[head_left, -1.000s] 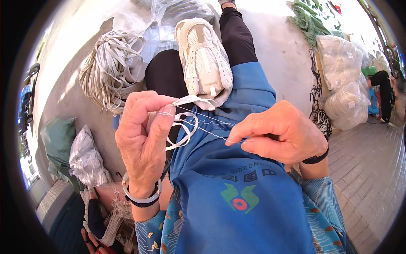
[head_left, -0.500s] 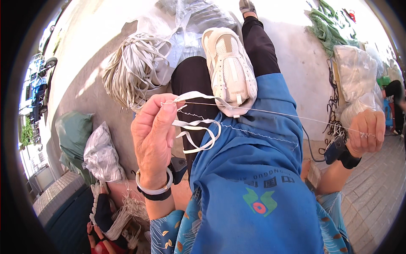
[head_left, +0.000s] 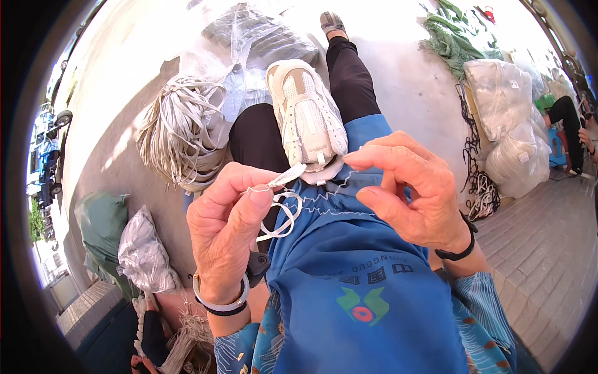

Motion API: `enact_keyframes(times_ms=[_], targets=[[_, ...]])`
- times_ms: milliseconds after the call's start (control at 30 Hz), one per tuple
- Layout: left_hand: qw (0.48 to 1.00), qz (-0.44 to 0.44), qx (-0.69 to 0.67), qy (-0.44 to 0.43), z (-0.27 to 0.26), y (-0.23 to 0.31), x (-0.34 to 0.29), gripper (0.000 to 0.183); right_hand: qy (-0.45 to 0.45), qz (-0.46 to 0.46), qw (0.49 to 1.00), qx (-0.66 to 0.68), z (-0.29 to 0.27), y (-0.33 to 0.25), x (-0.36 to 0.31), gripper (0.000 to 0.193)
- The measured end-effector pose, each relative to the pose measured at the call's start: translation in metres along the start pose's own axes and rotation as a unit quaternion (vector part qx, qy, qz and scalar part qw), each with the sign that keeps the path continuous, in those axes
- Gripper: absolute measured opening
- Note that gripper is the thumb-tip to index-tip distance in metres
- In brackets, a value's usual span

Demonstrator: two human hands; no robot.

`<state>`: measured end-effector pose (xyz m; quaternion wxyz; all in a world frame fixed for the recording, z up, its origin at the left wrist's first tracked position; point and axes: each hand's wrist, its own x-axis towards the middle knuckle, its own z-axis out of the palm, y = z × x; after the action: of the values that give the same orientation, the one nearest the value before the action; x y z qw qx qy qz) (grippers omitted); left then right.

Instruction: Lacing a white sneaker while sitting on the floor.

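Observation:
My left hand (head_left: pixel 218 224) pinches a flat white shoelace (head_left: pixel 290 218) between thumb and forefinger. One short end sticks out toward the shoe, and a loop hangs below the fingertips. Some thin white thread shows at the same pinch. To the right, my right hand (head_left: pixel 417 193) is open, its thumb and forefinger apart and the other fingers curled. Crinkled white thread (head_left: pixel 339 210) lies across the blue apron (head_left: pixel 349 262) between the hands. A white and beige sneaker (head_left: pixel 309 121) rests on my lap just beyond them, its heel toward me.
A big bundle of pale laces (head_left: pixel 177 131) stands left of my knee, near clear plastic bags (head_left: pixel 261 40). Green and white sacks (head_left: pixel 146 249) sit farther left. Filled plastic bags (head_left: pixel 501 100), dark cords (head_left: pixel 470 137) and another person's leg (head_left: pixel 567 131) are at the right.
My right hand has come in from the far right to beside the left hand, and its fingers have opened. The thread, taut before, now lies slack on the apron. The left hand still pinches the shoelace.

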<state>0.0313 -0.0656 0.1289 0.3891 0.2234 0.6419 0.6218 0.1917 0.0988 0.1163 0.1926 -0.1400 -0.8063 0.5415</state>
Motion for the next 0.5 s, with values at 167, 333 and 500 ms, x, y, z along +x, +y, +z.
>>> enact_keyframes(times_ms=[167,333,500], targets=[[0.998,0.024,0.039,-0.030,0.010,0.005,-0.007,0.011,0.044,-0.095,0.995,-0.003,0.022,-0.012,0.017,0.031],[0.998,0.011,0.024,-0.055,0.010,0.001,-0.009,0.011,0.024,-0.122,0.992,0.000,0.031,0.000,0.016,0.021],[0.997,0.003,-0.015,-0.071,0.006,-0.008,-0.009,0.013,0.104,-0.161,0.977,-0.097,0.028,0.001,0.013,0.027]])
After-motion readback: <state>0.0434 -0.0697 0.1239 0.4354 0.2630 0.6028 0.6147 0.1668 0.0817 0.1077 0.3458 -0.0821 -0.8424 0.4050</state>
